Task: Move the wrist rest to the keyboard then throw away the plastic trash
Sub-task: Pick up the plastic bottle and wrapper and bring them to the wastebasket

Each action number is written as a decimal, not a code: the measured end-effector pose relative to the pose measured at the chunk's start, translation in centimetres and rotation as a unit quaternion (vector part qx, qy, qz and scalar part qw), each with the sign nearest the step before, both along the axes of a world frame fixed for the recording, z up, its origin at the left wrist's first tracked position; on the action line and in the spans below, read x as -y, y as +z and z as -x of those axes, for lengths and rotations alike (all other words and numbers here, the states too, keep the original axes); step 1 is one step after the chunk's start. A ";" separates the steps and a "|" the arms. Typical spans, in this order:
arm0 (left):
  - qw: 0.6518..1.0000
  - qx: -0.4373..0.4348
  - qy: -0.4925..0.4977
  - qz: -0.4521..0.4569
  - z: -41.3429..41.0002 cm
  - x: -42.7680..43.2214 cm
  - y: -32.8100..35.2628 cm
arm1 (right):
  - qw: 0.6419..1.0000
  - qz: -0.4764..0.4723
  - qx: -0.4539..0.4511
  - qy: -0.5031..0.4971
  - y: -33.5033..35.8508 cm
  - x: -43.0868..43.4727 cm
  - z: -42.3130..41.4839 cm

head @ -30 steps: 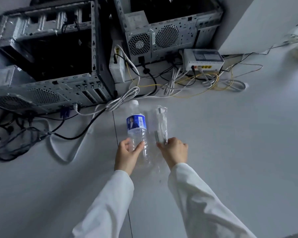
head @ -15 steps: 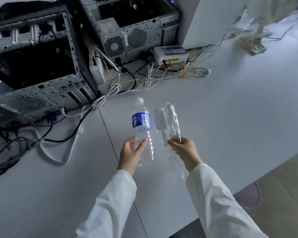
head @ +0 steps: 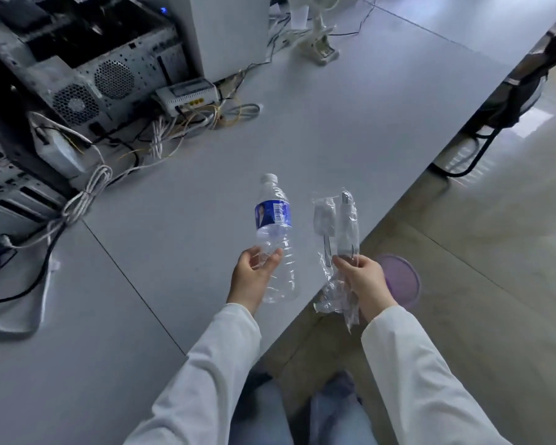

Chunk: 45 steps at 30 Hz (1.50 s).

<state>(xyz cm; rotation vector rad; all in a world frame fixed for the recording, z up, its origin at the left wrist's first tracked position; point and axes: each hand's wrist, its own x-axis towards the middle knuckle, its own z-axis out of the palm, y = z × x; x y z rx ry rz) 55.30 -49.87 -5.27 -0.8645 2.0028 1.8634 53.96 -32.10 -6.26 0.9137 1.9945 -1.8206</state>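
Both hands grip plastic trash above the table edge: left hand clasps the empty bottle (blue label), right hand pinches the crumpled wrapper.

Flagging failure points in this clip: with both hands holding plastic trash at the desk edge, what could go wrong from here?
1. The left hand grips the empty bottle only near its base, so it could tip or slip out.
2. The right hand pinches the crinkled clear wrapper at one point; the loose tail below could snag or slide free.
3. The purple-lidded bin sits low beside the desk, mostly hidden by that hand, so a drop could miss.
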 end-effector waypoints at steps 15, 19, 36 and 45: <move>0.978 0.041 -0.205 -0.015 0.3 -24.9 -1.9 | 0.978 -0.001 0.025 -0.207 -1.7 -24.8 -6.7; 0.967 0.075 -0.244 0.000 1.0 -27.1 -3.2 | 0.975 -0.016 0.048 -0.215 -3.2 -27.0 -7.1; 0.930 0.152 -0.333 0.032 8.5 -33.3 -8.5 | 0.954 -0.025 0.126 -0.270 -9.0 -32.1 -2.8; 0.921 0.200 -0.328 0.065 11.7 -38.2 -18.0 | 0.959 -0.013 0.176 -0.221 -19.8 -36.2 1.1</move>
